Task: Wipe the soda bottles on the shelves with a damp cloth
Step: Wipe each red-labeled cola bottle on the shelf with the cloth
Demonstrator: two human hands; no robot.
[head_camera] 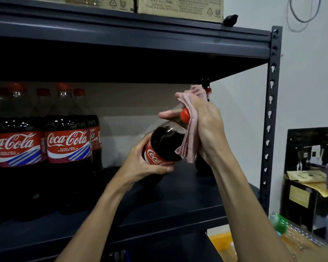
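Over the dark metal shelf point(178, 195), a full Coca-Cola bottle point(165, 142) hangs tilted. It looks heavy and slick, best gripped at the label, where the left hand point(146, 163) clasps it. The right hand point(206, 129) wraps a soft pink cloth point(192, 129) round its red cap point(185, 114).

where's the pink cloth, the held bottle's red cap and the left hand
pink cloth point(191, 133): head view, its folded middle layers
red cap point(185, 114): head view, its exposed side
left hand point(140, 163): head view, back of the hand gripping the Coca-Cola bottle point(165, 141)
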